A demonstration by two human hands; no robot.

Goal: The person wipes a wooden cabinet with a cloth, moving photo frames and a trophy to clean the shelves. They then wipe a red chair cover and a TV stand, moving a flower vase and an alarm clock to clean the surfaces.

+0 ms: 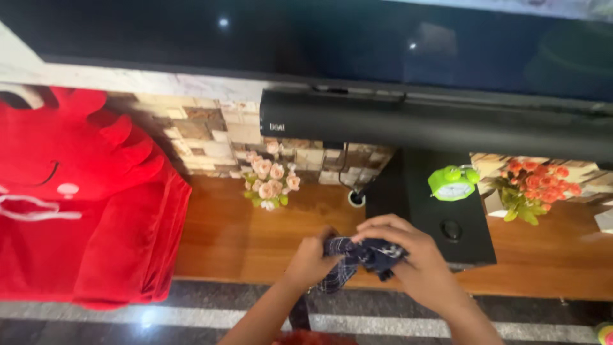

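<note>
A dark checked cloth (pixel 357 259) is gripped between the left hand (pixel 311 260) and right hand (pixel 408 259), lower centre of the frame, above the wooden worktop (pixel 223 243). A green alarm clock (pixel 452 183) is seen on a black speaker (pixel 447 217), right of centre.

A long shelf of glossy brown wood (pixel 223 239) carries the things — a small bunch of pale pink flowers (pixel 271 180), a black box-shaped speaker (pixel 440 214) with a lime green alarm clock (pixel 453 183) on it, an orange flower bunch (pixel 535 186) — and a big red plush cushion (pixel 76 198) at the left end.
</note>
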